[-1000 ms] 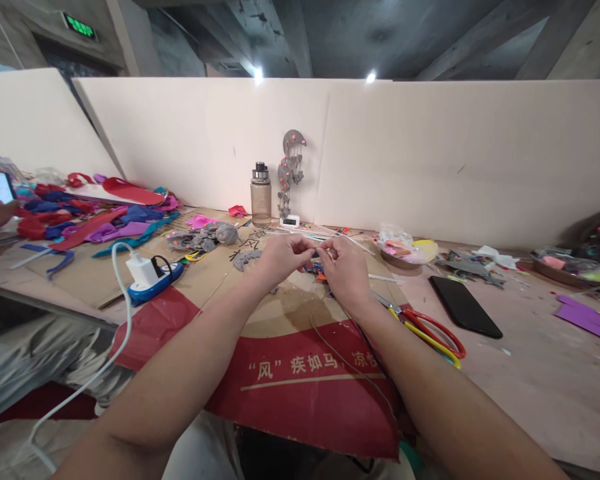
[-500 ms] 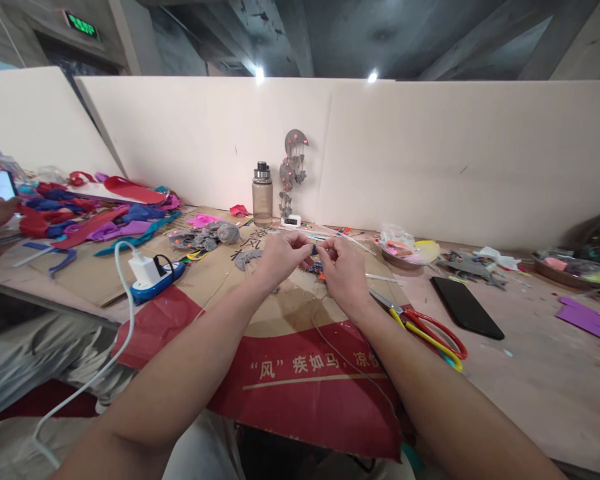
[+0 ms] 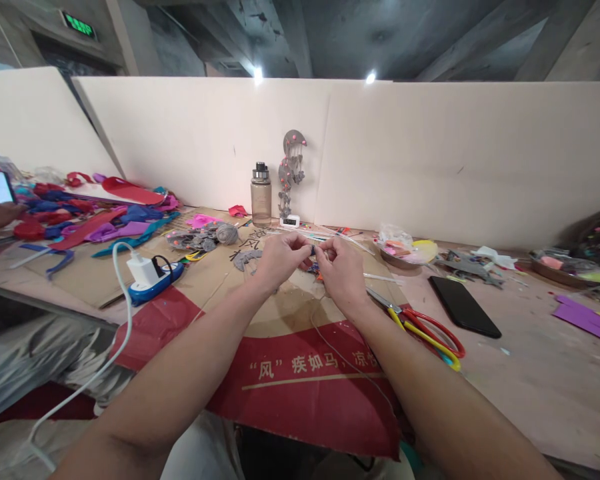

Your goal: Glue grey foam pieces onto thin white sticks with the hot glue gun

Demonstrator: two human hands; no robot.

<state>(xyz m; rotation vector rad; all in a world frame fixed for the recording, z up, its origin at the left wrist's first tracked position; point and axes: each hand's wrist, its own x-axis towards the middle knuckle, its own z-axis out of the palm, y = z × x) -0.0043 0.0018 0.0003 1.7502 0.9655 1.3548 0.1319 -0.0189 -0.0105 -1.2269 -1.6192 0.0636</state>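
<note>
Dark scrap [image 3: 313,251], too small to identify, sits mid-scene above cardboard [image 3: 280,320] in head view. Left hand [image 3: 285,259] and right hand [image 3: 342,268] close together, fingertips pinching it from either side. Scissors [image 3: 379,299] lie right, phone [image 3: 464,307] farther right. Bottle [image 3: 261,201] stands far side.

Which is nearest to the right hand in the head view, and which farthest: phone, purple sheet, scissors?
From the right hand, nearest first:
1. Scissors: to its right, beside the forearm.
2. Phone: farther right, past the scissors.
3. Purple sheet: at the view's right edge.
</note>
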